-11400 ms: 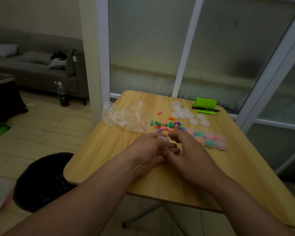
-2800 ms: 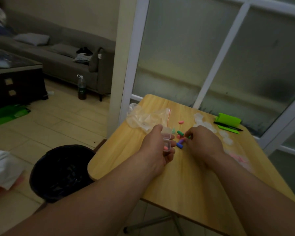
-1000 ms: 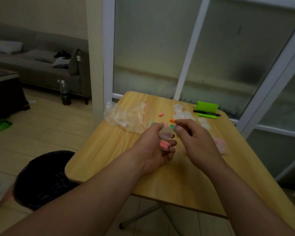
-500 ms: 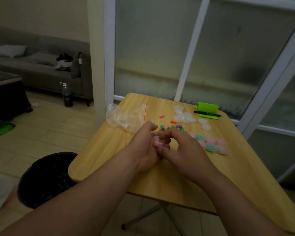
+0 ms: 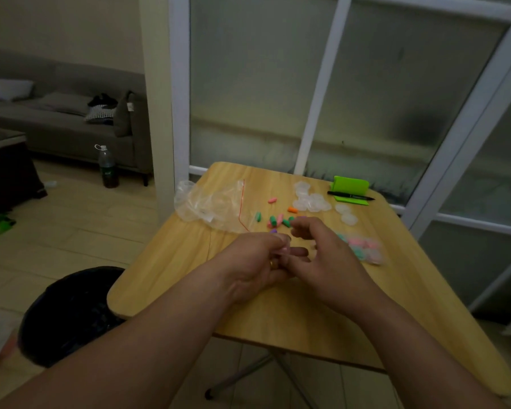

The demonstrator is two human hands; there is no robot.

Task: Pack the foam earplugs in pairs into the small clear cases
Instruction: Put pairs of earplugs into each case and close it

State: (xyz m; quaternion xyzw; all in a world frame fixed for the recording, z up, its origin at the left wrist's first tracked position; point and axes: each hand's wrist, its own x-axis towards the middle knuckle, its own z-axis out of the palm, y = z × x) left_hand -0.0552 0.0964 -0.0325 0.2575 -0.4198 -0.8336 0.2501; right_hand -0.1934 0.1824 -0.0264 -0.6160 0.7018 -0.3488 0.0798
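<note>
Now a person is standing at a wooden table [image 5: 278, 320], bringing both hands together above its middle. The left hand [image 5: 254, 261] is curling its fingers round a small clear case [image 5: 282, 250], which is showing pink between the fingertips. The right hand [image 5: 328, 261] is meeting it from the other side with fingers loosely bent and the forefinger hooked upward. Whether it is actually pinching the case or only pressing on it I cannot tell, because the left fingers are hiding the contact.

This is looking like the closing step for one pair. Next, the lid is probably needing a firm squeeze until it is snapping shut. Then the case should be joining the filled cases [image 5: 363, 249] lying just right of the hands.

Beyond the hands, loose earplugs [image 5: 278, 221] in green, pink, orange and purple are lying scattered. Past those, empty cases [image 5: 313, 200] are waiting in a cluster, with a crumpled plastic bag [image 5: 210, 202] to their left.

A second ago the case was standing open in the left hand with pink plugs showing inside. The right hand was hovering apart from it with a plug at its fingertips. Since then the two hands have closed on each other, and half a second ago they were already joined much as now.
</note>
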